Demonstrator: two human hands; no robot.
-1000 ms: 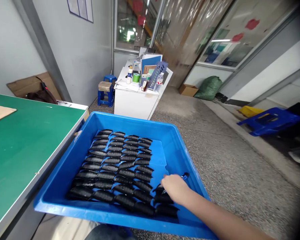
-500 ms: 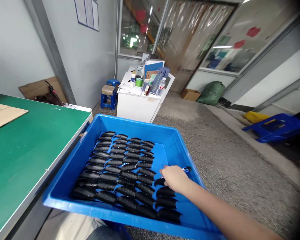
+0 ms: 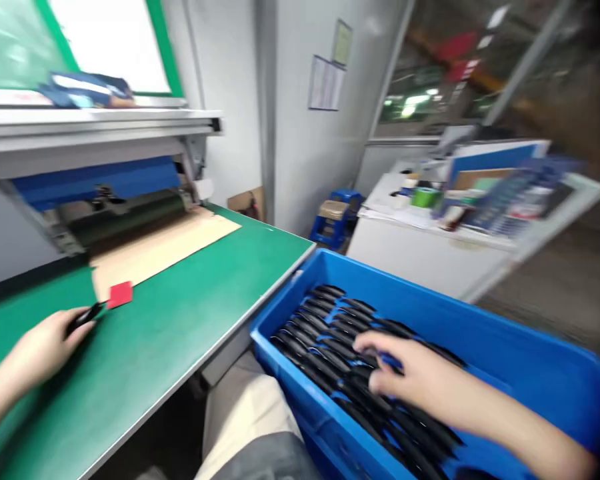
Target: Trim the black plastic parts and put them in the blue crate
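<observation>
On the left, my left hand [image 3: 50, 343] is closed round a black handle-like piece [image 3: 83, 319] above the green tabletop. A flat red square [image 3: 121, 294] shows at the far end of that piece; whether it is attached, I cannot tell. Over the blue bin [image 3: 405, 273], my right hand [image 3: 400, 367] has its fingers curved round a slim dark blue thing [image 3: 390, 361], blurred and mostly hidden. Below and around this hand, rows of curved black pieces [image 3: 320, 333] lie in the bin.
A tan sheet [image 3: 170, 250] lies on the green table [image 3: 220, 280], partly under a machine with a roller [image 3: 125, 223]. The bin stands against the table's right edge. Behind it are a cluttered white desk [image 3: 405, 253] and blue stools [image 3: 330, 227].
The view has swung left, bringing the machine and my left hand with the black piece into sight. My right hand is now over the rows of black pieces instead of at their right side.
</observation>
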